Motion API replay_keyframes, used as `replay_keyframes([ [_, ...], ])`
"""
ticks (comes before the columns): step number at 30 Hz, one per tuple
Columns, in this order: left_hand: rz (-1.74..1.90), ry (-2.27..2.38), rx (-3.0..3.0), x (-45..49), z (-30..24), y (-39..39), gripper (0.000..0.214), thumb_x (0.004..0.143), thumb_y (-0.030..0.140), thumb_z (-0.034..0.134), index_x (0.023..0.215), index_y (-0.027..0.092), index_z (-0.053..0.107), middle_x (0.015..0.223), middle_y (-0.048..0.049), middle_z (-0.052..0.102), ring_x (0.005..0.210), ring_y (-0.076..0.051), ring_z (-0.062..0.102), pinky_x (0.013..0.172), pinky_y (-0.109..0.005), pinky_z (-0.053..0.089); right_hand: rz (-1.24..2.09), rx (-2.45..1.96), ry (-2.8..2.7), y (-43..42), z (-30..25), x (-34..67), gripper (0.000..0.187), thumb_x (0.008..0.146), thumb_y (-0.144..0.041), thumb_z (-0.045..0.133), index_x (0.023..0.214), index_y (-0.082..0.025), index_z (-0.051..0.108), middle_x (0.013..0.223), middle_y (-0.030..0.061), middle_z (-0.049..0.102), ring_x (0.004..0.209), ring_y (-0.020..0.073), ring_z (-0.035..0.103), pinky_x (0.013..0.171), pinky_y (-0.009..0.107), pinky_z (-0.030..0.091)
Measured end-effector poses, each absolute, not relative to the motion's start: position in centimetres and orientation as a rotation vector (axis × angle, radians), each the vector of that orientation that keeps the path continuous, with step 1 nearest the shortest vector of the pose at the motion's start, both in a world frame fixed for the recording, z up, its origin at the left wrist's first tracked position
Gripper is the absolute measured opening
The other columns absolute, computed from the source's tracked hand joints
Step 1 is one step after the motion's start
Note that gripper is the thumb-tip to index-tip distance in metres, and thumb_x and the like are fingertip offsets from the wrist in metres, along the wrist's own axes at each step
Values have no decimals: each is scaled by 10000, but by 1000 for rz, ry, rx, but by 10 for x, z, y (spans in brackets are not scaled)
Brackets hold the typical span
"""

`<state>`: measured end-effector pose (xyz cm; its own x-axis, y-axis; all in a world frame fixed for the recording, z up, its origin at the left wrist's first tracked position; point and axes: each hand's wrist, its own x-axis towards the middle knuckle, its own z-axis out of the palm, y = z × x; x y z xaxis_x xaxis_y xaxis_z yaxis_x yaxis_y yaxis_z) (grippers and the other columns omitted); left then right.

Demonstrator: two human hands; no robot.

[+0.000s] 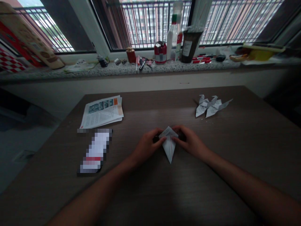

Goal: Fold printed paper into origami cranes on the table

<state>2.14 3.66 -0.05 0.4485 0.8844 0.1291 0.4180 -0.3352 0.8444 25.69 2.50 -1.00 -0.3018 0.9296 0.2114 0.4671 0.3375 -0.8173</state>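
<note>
A sheet of printed paper folded into a kite shape is between my two hands over the middle of the table, its long point towards me. My left hand pinches its left corner, thumb on top and fingers behind. On the opposite corner, my right hand grips it the same way. The fingers beneath the paper are partly hidden. Farther back on the right stand folded paper cranes, close together and made of similar printed paper.
A stack of printed pages lies at the table's back left, with a phone, its screen blurred, nearer me. Along the windowsill stand a red can, a clear bottle, a dark cup and several small items.
</note>
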Motion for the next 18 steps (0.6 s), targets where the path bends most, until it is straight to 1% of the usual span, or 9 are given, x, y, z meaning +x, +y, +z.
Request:
replay_keyframes([
  [2, 771, 1062, 1853, 23, 3, 35, 206, 993, 340, 646, 1138, 202, 695, 1053, -45, 741, 933, -221, 690, 839, -348, 537, 969, -1197, -1810, 24, -7, 255, 264, 955, -350, 666, 1195, -242, 648, 1019, 54, 714, 878, 221, 656, 760, 360, 539],
  [4, 793, 1037, 1765, 24, 6, 32, 215, 996, 353, 635, 1122, 187, 689, 1016, -45, 735, 898, -214, 690, 801, -332, 541, 1062, -1191, -1708, 22, -5, 253, 277, 944, -381, 681, 1180, -239, 653, 1022, 55, 723, 873, 215, 672, 750, 353, 555],
  [6, 813, 1028, 1709, 25, 9, 31, 210, 1001, 354, 622, 1108, 184, 682, 1007, -44, 731, 889, -209, 691, 790, -324, 545, 1184, -1183, -1623, 20, -3, 252, 278, 941, -420, 680, 1149, -237, 657, 998, 52, 732, 844, 207, 688, 729, 345, 571],
  [9, 824, 1030, 1684, 25, 10, 29, 193, 993, 348, 628, 1097, 193, 677, 1010, -39, 727, 904, -209, 690, 810, -326, 548, 1338, -1171, -1558, 17, -1, 252, 274, 950, -475, 660, 1079, -234, 671, 883, 30, 725, 743, 191, 685, 652, 323, 570],
  [14, 821, 978, 1624, 26, 10, 27, 224, 988, 369, 641, 1131, 200, 680, 1045, -43, 731, 960, -221, 690, 852, -337, 543, 1280, -1200, -1575, 12, 6, 250, 254, 937, -475, 676, 996, -229, 695, 712, -13, 661, 621, 161, 630, 553, 276, 507],
  [18, 834, 950, 1619, 27, 12, 24, 209, 988, 357, 641, 1121, 202, 685, 1034, -52, 724, 944, -221, 677, 843, -342, 536, 1257, -1199, -1596, 10, 10, 249, 222, 931, -434, 678, 973, -216, 695, 657, -24, 627, 580, 151, 600, 531, 268, 478],
])
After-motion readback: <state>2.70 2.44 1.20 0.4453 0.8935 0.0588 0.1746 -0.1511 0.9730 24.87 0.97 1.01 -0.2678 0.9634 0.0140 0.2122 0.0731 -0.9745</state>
